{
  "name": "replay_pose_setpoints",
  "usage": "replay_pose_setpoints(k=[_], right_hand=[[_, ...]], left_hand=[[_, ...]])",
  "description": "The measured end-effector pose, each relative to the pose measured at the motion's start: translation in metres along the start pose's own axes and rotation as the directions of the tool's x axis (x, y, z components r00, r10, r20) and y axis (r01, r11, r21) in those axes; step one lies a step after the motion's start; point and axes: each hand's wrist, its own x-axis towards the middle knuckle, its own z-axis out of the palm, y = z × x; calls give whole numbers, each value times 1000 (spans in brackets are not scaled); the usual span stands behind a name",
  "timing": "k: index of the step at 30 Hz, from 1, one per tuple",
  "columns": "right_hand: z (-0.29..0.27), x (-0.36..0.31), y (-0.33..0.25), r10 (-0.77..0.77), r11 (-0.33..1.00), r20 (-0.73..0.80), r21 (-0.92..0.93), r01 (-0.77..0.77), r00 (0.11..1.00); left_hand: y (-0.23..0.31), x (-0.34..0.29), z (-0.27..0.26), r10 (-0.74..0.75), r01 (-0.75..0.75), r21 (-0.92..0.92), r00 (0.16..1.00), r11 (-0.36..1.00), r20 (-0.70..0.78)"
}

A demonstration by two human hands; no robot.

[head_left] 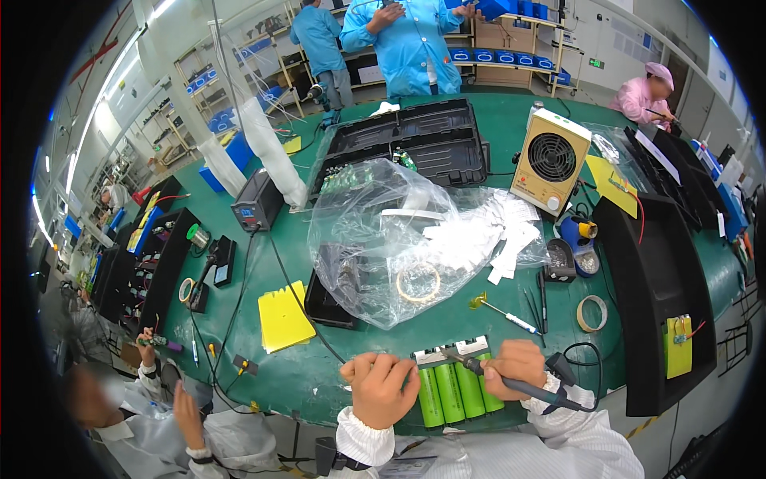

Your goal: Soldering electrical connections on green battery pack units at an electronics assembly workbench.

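Observation:
In front of me lies a battery pack of several green cylindrical cells [452, 394], with a white strip [472, 346] across its far end. My right hand [515, 371] is closed round a soldering iron [523, 388], whose tip points left over the white strip. My left hand [378, 390] is at the left side of the pack, its fingers curled together. Whatever those fingers may pinch is too small or hidden to make out. A white-handled screwdriver [511, 318] and dark tweezers [533, 307] lie beyond the pack.
Beyond my hands sits a clear plastic bag [375, 239] beside white paper strips [507, 231]. Yellow sheets [285, 318] lie left. A fan unit [550, 160], tape roll [592, 314] and black tray [650, 271] stand right. A seated co-worker [144, 423] is close on the left.

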Motion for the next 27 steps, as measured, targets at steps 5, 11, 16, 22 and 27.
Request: replay_pose_setpoints(k=[5, 11, 16, 22, 27], right_hand=[[1, 0, 0, -23, 1000, 4, -14, 23, 1000], [1, 1, 0, -12, 1000, -9, -1, 12, 1000], [1, 0, 0, -7, 1000, -6, 3, 7, 1000], [0, -1, 0, -8, 1000, -5, 8, 8, 1000], [1, -1, 0, -1, 1000, -21, 24, 1, 1000]], left_hand=[[0, 1, 2, 4, -4, 8, 1000, 1000, 1], [2, 1, 4, 14, -14, 15, 1000, 1000, 18], [2, 2, 5, 27, -27, 21, 999, 999, 21], [3, 4, 7, 29, -29, 21, 999, 999, 26], [4, 4, 8, 34, -35, 21, 999, 999, 36]])
